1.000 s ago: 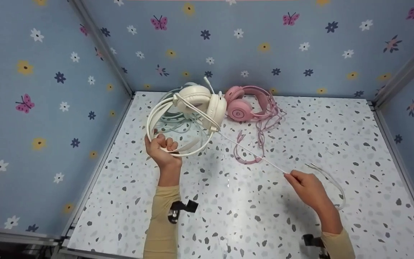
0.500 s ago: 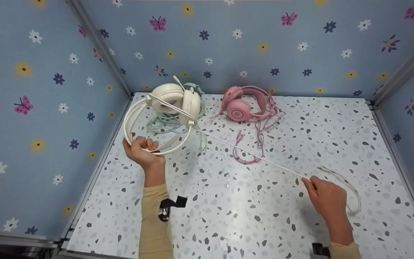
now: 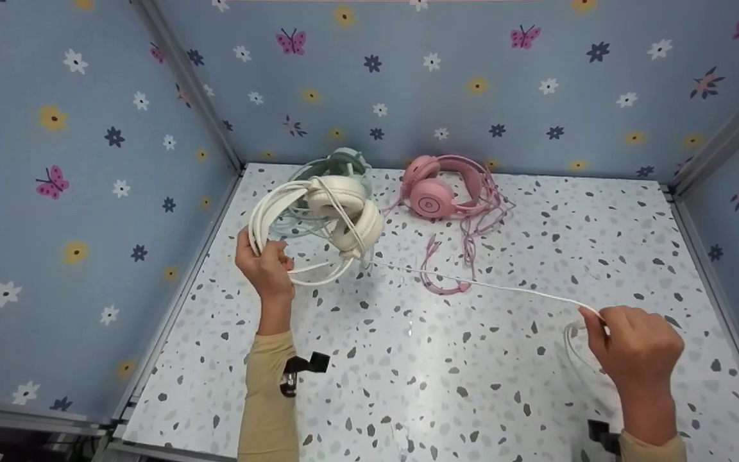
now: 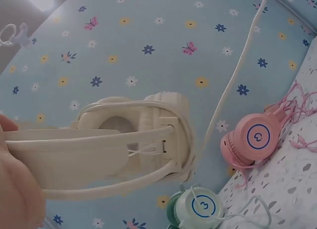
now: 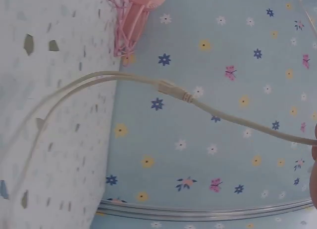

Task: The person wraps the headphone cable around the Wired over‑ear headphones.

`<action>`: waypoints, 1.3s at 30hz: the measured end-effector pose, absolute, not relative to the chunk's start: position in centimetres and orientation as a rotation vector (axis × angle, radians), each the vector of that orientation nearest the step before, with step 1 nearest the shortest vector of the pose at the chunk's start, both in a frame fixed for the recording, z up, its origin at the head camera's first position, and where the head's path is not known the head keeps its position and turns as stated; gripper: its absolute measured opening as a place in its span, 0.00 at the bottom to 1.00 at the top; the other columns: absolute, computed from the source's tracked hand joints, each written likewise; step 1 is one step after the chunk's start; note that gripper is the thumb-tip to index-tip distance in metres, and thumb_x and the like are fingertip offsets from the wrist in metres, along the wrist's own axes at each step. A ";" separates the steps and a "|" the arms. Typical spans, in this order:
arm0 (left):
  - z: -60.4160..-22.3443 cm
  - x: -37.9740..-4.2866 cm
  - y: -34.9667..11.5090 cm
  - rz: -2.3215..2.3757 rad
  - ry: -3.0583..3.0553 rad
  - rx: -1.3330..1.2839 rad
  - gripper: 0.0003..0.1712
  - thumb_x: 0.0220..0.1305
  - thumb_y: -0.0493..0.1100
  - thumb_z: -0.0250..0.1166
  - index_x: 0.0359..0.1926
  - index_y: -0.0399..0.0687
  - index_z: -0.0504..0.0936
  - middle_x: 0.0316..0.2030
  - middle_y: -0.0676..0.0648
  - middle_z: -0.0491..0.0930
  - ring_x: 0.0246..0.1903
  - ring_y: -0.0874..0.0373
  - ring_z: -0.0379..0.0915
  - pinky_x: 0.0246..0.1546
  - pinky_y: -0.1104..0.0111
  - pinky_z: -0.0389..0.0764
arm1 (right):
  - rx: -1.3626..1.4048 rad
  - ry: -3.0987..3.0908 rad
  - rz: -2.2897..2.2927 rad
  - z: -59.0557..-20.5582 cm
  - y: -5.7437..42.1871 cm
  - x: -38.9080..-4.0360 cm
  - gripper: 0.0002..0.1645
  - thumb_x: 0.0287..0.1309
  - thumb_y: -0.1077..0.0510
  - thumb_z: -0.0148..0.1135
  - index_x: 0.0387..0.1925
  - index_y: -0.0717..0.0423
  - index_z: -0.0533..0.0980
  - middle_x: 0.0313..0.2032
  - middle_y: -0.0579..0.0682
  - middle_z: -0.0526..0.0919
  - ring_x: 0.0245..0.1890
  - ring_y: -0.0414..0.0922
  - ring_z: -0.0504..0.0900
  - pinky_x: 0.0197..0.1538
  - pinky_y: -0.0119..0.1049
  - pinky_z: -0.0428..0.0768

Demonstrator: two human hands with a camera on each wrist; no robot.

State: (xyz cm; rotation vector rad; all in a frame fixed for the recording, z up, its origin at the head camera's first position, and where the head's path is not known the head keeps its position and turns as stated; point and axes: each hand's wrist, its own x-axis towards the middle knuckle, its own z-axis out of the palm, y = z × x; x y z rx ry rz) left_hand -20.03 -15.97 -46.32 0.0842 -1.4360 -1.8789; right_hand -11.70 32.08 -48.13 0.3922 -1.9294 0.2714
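Note:
White over-ear headphones [image 3: 333,192] hang above the table's left half. My left hand [image 3: 265,266] grips them by the headband, seen close up as the headband [image 4: 94,155] in the left wrist view. Thin cable is wrapped across both ear cups. From there the white cable [image 3: 523,290] runs right in a slight sag to my right hand [image 3: 639,346], whose fingers and thumb pinch it. Beyond that hand, the cable's tail hangs toward the table. In the right wrist view a splitter [image 5: 173,89] divides this tail into two thin leads.
Mint-green headphones [image 3: 347,160] lie behind the white ones, partly hidden, with coiled cable. Pink headphones [image 3: 433,196] stand against the back wall, their pink cable [image 3: 446,289] reaching toward the table's middle. Flower-patterned panels [image 3: 408,83] close off the back and sides of the speckled table [image 3: 440,398].
My right hand has moved right, drawing the cable along. My left hand went left, then slightly back right, and the headphones now tilt lower. The cable sags more than before.

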 end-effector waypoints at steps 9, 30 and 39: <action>-42.7 -18.7 -13.5 -1.742 -2.212 -0.446 0.27 0.44 0.22 0.56 0.51 0.29 0.79 0.39 0.38 0.82 0.30 0.58 0.76 0.33 0.67 0.76 | 0.323 -1.610 0.194 -41.5 30.8 -14.0 0.49 0.46 0.21 0.58 0.04 0.55 0.52 0.06 0.52 0.49 0.08 0.46 0.39 0.19 0.39 0.36; -51.4 -19.3 -7.7 -3.678 -0.715 -1.499 0.18 0.57 0.31 0.51 0.45 0.47 0.81 0.17 0.53 0.55 0.11 0.66 0.47 0.11 0.76 0.54 | 0.486 -2.350 0.347 -47.9 27.3 -22.3 0.38 0.56 0.26 0.55 0.10 0.47 0.58 0.09 0.43 0.51 0.09 0.42 0.49 0.16 0.37 0.44; -53.5 -19.1 -6.8 -3.625 0.200 -1.022 0.10 0.56 0.33 0.52 0.41 0.42 0.70 0.18 0.55 0.50 0.12 0.66 0.46 0.15 0.80 0.59 | 0.478 -2.678 1.151 -54.3 25.3 -20.6 0.29 0.66 0.50 0.60 0.09 0.50 0.64 0.09 0.42 0.61 0.10 0.37 0.54 0.17 0.33 0.56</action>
